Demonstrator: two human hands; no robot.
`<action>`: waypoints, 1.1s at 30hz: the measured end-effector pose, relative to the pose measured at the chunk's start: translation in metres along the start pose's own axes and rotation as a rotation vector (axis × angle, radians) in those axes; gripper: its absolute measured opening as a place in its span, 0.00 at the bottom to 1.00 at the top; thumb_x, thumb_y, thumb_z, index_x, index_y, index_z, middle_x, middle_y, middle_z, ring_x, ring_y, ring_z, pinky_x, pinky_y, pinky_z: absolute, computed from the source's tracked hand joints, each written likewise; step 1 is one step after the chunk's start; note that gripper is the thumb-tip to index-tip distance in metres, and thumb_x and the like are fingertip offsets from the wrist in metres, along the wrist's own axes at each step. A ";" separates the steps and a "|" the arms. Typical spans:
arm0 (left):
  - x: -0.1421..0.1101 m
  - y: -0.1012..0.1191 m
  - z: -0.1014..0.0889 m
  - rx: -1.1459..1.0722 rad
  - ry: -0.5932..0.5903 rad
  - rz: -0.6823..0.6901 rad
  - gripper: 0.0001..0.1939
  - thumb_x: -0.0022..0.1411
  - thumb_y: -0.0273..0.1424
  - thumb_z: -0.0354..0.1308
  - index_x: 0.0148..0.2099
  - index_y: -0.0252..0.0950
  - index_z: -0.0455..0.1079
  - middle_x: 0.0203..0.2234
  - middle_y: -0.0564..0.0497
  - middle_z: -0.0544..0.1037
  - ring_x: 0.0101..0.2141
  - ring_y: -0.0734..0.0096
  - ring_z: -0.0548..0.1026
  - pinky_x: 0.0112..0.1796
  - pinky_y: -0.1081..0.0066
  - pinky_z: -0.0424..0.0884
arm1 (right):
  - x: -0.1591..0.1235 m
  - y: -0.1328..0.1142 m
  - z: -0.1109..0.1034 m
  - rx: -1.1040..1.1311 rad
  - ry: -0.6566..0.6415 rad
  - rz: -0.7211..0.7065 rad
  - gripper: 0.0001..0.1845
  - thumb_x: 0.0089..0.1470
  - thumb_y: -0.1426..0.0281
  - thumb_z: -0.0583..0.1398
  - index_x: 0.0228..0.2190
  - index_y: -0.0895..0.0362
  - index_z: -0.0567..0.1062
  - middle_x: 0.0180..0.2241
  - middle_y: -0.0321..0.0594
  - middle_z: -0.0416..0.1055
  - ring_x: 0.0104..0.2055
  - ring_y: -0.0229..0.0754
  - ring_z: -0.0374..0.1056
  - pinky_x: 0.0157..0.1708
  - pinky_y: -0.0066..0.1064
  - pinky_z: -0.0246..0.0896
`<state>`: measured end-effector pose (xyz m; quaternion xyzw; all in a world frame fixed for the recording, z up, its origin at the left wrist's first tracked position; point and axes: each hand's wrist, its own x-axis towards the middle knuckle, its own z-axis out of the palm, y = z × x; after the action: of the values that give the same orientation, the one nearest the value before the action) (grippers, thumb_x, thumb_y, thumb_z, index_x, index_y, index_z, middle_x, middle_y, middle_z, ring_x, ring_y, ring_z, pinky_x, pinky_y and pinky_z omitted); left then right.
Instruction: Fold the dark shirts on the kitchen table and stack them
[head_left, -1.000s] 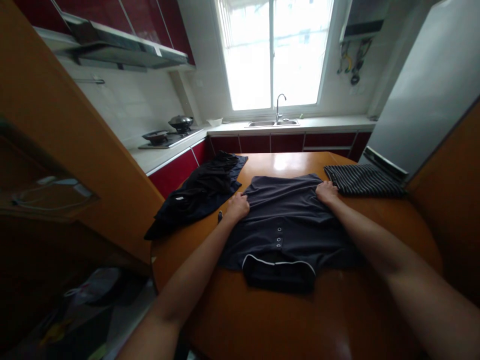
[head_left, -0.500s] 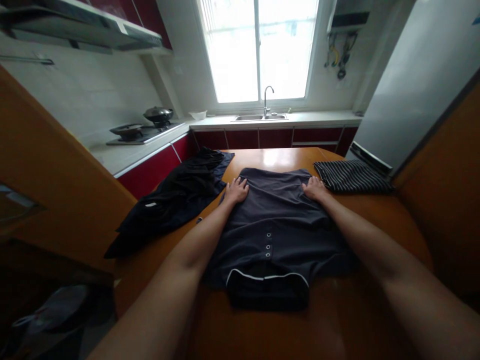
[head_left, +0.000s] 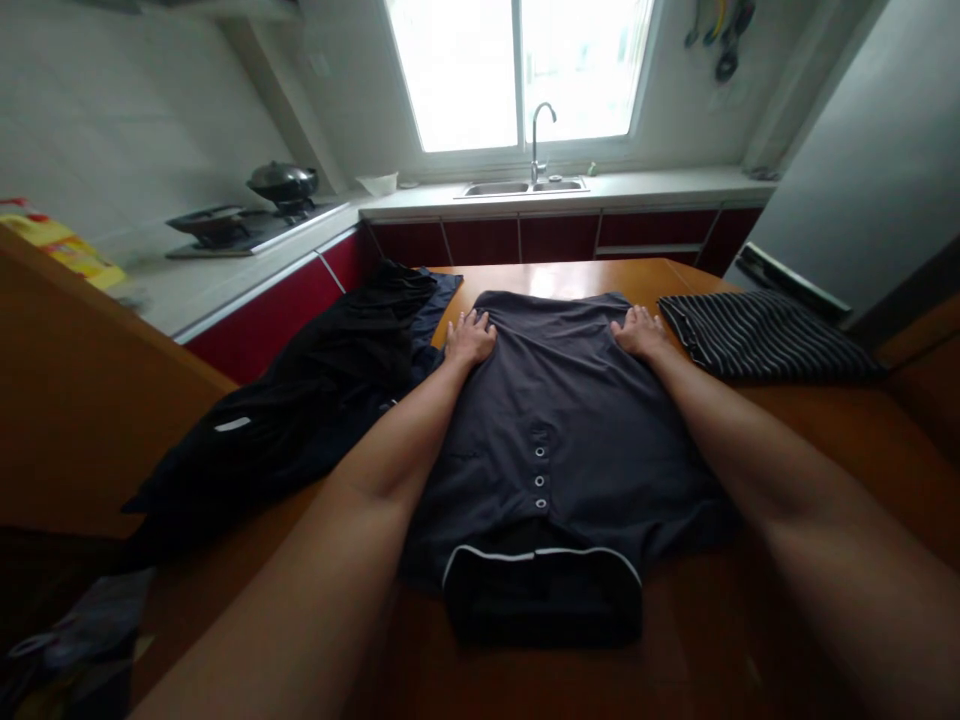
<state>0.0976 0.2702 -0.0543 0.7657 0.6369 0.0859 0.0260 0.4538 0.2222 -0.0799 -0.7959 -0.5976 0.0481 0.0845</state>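
A dark grey polo shirt (head_left: 574,400) lies front up on the wooden table, its collar (head_left: 540,600) with white trim towards me and its hem at the far side. Three light-ringed buttons run down the placket. My left hand (head_left: 470,338) rests on the far left edge of the shirt, fingers spread and palm down. On the opposite edge lies my right hand (head_left: 640,331), also palm down with fingers apart. Creases slant across the cloth between both hands. Whether any fabric is pinched under my thumbs is hidden.
Left of the shirt is a heap of black and navy clothes (head_left: 300,400). A folded black striped garment (head_left: 765,335) sits at the table's right. Beyond the wooden table (head_left: 540,278) are a sink (head_left: 499,188), a stove with a wok (head_left: 283,182), and a fridge (head_left: 862,170).
My view has tilted down and come closer. Both hands stay at the shirt's far side edges, and the cloth there shows more slanting creases than before.
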 end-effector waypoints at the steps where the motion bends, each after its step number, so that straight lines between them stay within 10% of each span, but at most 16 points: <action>1: 0.006 0.000 0.001 0.003 0.008 -0.002 0.32 0.72 0.46 0.38 0.73 0.40 0.54 0.71 0.46 0.52 0.70 0.49 0.48 0.66 0.45 0.43 | 0.006 0.000 0.000 0.000 0.003 -0.004 0.43 0.66 0.53 0.43 0.68 0.74 0.48 0.71 0.60 0.41 0.73 0.55 0.37 0.70 0.50 0.32; 13: 0.083 -0.006 0.014 -0.062 0.079 -0.007 0.29 0.71 0.44 0.43 0.70 0.41 0.60 0.69 0.46 0.57 0.68 0.47 0.52 0.65 0.43 0.44 | 0.089 0.009 -0.001 0.038 0.026 -0.109 0.42 0.66 0.52 0.45 0.68 0.71 0.50 0.70 0.64 0.44 0.72 0.60 0.40 0.68 0.58 0.35; 19: 0.092 -0.004 0.015 -0.204 0.264 0.080 0.18 0.72 0.36 0.50 0.56 0.34 0.72 0.59 0.42 0.71 0.62 0.55 0.60 0.64 0.47 0.45 | 0.076 0.000 -0.007 0.064 0.175 -0.048 0.35 0.66 0.57 0.49 0.64 0.71 0.57 0.65 0.66 0.55 0.67 0.60 0.51 0.64 0.56 0.46; 23: 0.067 -0.004 0.000 -0.281 0.408 0.215 0.13 0.72 0.26 0.48 0.53 0.33 0.71 0.52 0.45 0.74 0.55 0.68 0.64 0.62 0.59 0.52 | 0.042 -0.010 -0.018 0.051 0.482 0.116 0.24 0.66 0.68 0.46 0.57 0.70 0.64 0.59 0.65 0.61 0.62 0.62 0.56 0.58 0.56 0.52; 26: 0.039 -0.006 -0.021 -0.303 0.442 0.369 0.13 0.68 0.21 0.50 0.49 0.33 0.73 0.50 0.45 0.74 0.54 0.67 0.65 0.60 0.61 0.57 | 0.030 -0.011 -0.029 0.073 0.366 0.052 0.20 0.67 0.69 0.47 0.51 0.70 0.68 0.56 0.64 0.63 0.59 0.58 0.58 0.56 0.52 0.54; 33: -0.082 -0.013 -0.087 -0.245 0.108 0.839 0.21 0.58 0.17 0.51 0.49 0.37 0.75 0.48 0.48 0.76 0.51 0.66 0.72 0.56 0.63 0.67 | -0.039 -0.024 -0.063 0.245 0.292 -0.433 0.13 0.63 0.73 0.54 0.45 0.67 0.74 0.50 0.54 0.68 0.51 0.45 0.62 0.56 0.36 0.55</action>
<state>0.0559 0.1861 0.0211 0.9437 0.2565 0.2037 0.0464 0.4315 0.1864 -0.0141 -0.6321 -0.7248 -0.0145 0.2735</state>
